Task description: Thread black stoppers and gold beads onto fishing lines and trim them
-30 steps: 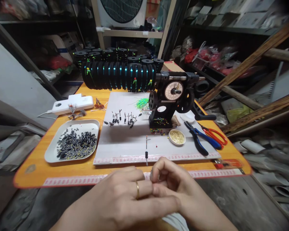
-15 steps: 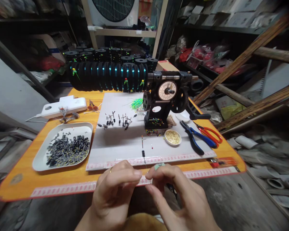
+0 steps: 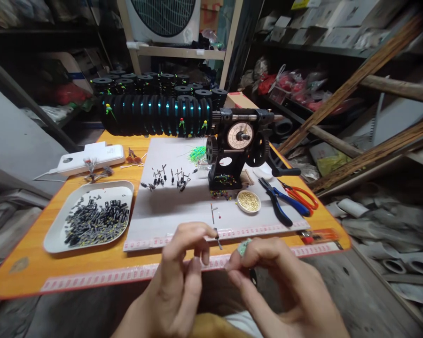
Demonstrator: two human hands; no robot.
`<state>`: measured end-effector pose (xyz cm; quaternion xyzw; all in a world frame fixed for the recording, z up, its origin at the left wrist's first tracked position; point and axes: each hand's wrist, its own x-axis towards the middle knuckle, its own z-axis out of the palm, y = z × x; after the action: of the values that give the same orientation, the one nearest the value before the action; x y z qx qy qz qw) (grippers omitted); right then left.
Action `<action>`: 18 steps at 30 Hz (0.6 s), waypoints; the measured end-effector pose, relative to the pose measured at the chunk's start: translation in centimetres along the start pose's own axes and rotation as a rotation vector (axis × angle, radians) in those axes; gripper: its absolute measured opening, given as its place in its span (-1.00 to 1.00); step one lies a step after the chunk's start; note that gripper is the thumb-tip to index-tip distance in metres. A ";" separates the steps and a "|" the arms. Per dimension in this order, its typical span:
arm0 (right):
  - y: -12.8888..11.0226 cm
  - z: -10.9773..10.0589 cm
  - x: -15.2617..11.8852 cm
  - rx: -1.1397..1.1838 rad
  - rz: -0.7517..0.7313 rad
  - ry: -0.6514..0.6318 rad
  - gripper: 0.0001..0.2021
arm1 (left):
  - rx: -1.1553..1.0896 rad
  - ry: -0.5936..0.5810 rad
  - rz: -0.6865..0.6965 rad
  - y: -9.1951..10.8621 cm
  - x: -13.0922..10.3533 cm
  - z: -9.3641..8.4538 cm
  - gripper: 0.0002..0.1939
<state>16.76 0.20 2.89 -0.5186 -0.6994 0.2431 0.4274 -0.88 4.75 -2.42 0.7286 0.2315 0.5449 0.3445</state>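
My left hand (image 3: 183,267) is in front of the board's near edge, its index finger stretched toward a small black cylinder with a grey end (image 3: 216,233) and its thumb apart from that fingertip. A thin stick-like piece with a side branch (image 3: 213,213) stands in line just beyond the cylinder. To the right, thumb and index finger of my right hand (image 3: 268,272) pinch together; what lies between them is too fine to make out. Green wrapping (image 3: 244,247) covers part of a right finger. A small red bead (image 3: 219,216) lies close by on the white board (image 3: 183,211).
A hand-cranked winder (image 3: 229,155) carries a row of black spools (image 3: 155,115). A tray (image 3: 49,239) of small black and grey parts stands left. Right are a dish of gold beads (image 3: 248,202), blue-handled pliers (image 3: 280,206) and orange-handled scissors (image 3: 303,195). Measuring tape (image 3: 102,276) edges the table.
My left hand has parted from my right, its index finger rising toward the black cylinder. My right hand has shifted slightly right, still pinched. The view has moved a little.
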 end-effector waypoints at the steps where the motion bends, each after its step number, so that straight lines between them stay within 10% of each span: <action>1: -0.2 -0.4 0.2 0.025 0.021 -0.010 -0.79 | 0.043 -0.098 0.076 0.1 0.4 0.0 -0.33; 9: -0.5 -3.0 2.4 -0.024 -0.033 -0.252 -0.78 | 0.412 -0.286 0.263 1.0 3.9 -1.1 -0.67; 18: 0.2 -2.0 2.4 0.068 0.058 -0.220 -0.81 | 0.479 -0.270 0.344 1.7 3.7 -2.4 -0.78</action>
<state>18.34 2.30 4.66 -0.4942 -0.7182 0.3344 0.3579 -2.08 6.87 1.59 0.8830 0.1788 0.4238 0.0937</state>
